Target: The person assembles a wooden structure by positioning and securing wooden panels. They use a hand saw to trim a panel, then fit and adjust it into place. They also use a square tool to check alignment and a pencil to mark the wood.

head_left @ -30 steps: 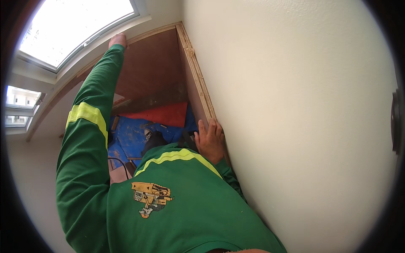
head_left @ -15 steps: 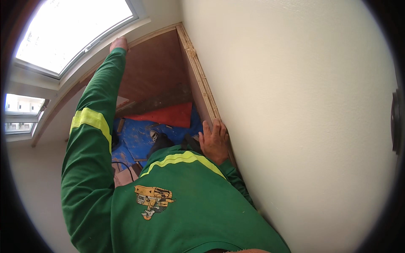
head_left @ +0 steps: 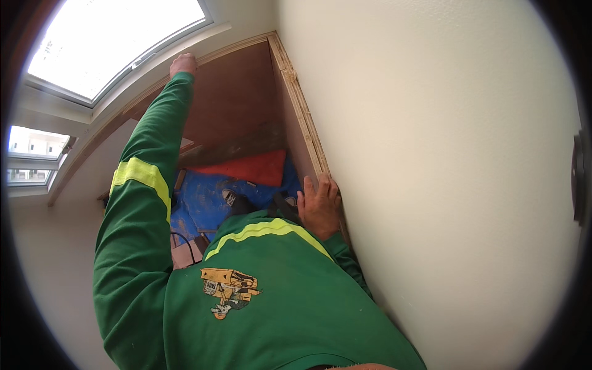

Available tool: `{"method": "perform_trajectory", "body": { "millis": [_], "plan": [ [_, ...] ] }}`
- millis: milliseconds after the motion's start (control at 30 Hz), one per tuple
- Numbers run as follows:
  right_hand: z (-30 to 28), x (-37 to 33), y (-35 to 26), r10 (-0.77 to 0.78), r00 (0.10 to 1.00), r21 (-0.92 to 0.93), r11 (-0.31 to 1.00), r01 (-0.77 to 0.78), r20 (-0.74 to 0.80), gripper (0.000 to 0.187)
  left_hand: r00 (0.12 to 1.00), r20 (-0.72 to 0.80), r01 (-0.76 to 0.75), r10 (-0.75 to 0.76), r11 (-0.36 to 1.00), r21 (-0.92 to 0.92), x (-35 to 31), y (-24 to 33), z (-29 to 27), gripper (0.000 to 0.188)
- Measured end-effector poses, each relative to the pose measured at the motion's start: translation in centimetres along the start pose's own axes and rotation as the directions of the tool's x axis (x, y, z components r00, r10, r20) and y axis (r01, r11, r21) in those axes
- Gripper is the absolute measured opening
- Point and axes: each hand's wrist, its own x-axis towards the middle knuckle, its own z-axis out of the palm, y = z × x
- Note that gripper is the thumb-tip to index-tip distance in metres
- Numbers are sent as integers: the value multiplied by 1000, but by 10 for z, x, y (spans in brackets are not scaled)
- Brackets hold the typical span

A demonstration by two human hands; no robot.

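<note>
My left arm stretches far forward, and my left hand (head_left: pixel 183 63) is closed at the wooden edge (head_left: pixel 237 47) of a brown panel (head_left: pixel 231 92) below the large window. The fingers are curled, and whatever may be inside them is hidden. Close to my body, my right hand (head_left: pixel 320 206) lies with its fingers extended over the near end of a long wooden edge strip (head_left: pixel 301 108). This strip runs along the white wall and meets the far edge at a corner. Nothing shows in the right hand.
A bright roof window (head_left: pixel 117 43) is at upper left, with a smaller window (head_left: pixel 38 143) below it. The white wall (head_left: pixel 444 166) fills the right side. Down between the panels lie a blue sheet (head_left: pixel 200 194), a red sheet (head_left: pixel 256 169) and my shoe (head_left: pixel 229 197).
The view has shifted a little, so the scene sits slightly further right. Both hands stay at the same wooden edges, with no clear change in their pose.
</note>
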Motion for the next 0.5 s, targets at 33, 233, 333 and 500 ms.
{"method": "perform_trajectory", "body": {
  "millis": [33, 233, 333, 500],
  "plan": [
    [1, 0, -1, 1, 1000, -13, 1000, -1, -9, 48, 998, -55, -31, 30, 999, -17, -5, -3, 9, 22],
    [-3, 3, -8, 27, 999, -55, 998, -28, -27, 48, 921, -377, -132, 97, 989, -68, -34, -8, 62, 17],
    [-14, 8, -18, 69, 997, -46, 997, -68, 18, 49, 850, -503, -173, 155, 985, 11, -41, -7, 79, 35],
    [-25, 68, -42, -52, 997, 242, 968, 64, -57, 65, 842, -497, -243, 213, 970, 4, -47, -14, 81, 61]
  ]
}}
